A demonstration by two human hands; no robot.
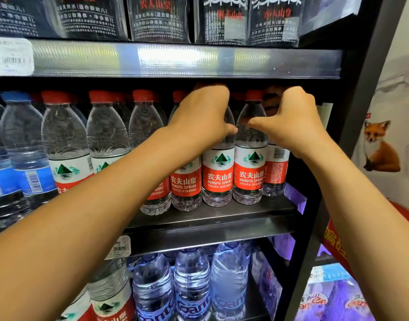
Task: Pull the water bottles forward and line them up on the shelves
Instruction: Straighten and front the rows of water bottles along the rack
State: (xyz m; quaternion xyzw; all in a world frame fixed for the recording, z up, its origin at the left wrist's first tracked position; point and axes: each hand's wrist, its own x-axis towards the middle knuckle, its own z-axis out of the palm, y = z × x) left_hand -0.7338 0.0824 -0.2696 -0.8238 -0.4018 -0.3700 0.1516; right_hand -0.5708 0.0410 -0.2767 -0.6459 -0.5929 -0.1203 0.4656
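A row of clear water bottles with red caps and red-and-white labels stands on the middle shelf (212,216). My left hand (203,114) wraps over the top of one red-label bottle (218,174), hiding its cap. My right hand (291,121) grips the upper part of the far-right bottle (276,167), which is turned so its barcode faces out. Between the two hands stands another red-label bottle (251,172) with its cap showing. The fingertips of both hands are hidden behind the bottles.
Blue-label bottles (25,158) stand at the left of the same shelf. Black-label bottles (157,19) fill the shelf above, behind a price rail (175,61). Blue-tinted bottles (191,286) stand on the shelf below. The black shelf post (361,112) and a fox poster (379,147) are to the right.
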